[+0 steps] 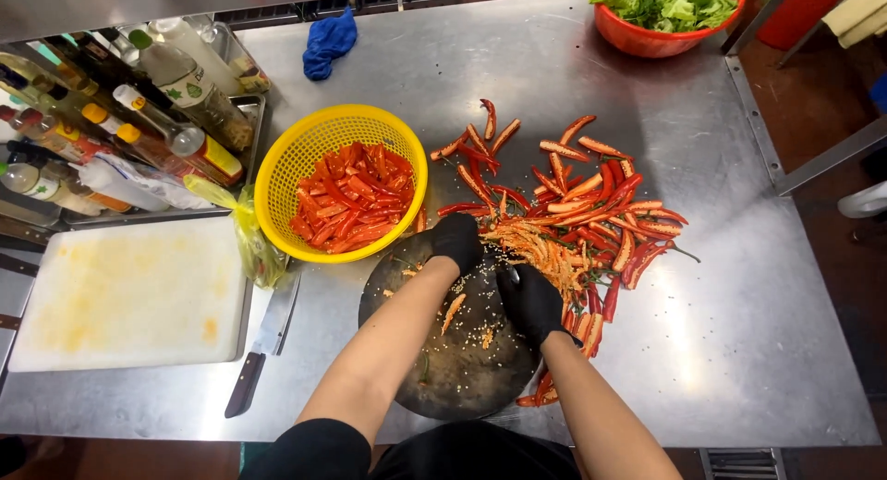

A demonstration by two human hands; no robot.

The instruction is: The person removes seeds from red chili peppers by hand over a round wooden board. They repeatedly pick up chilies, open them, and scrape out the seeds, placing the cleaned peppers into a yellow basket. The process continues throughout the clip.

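Chillies (591, 212), red and split lengthwise, lie heaped on the steel desk (758, 332) toward its right half, just beyond a dark round chopping board (462, 360) that sits at the near edge. Both hands wear black gloves. The left hand (455, 241) rests at the board's far rim, fingers curled down beside a pale pile of seeds and pith (536, 249); whether it pinches anything I cannot tell. The right hand (529, 302) is clenched at the board's right rim, and a small glint at its top may be a blade, though too little shows to be sure.

The halved pods look light, thin-walled and limp, probably slick on the wet inner face, so they would likely be best pinched at the stem end or scooped in a bunch. The seeds are loose and scatter over the board.

A yellow mesh basket (286, 166) left of the heap holds cleaned red strips, roughly a third full. At the far right corner an orange bowl (637, 38) carries green leaves. A tray (254, 110) at the far left holds sauce bottles (176, 101). A white cutting board (129, 295) lies at the near left, a cleaver (268, 337) beside it, and a blue cloth (328, 41) at the far edge.
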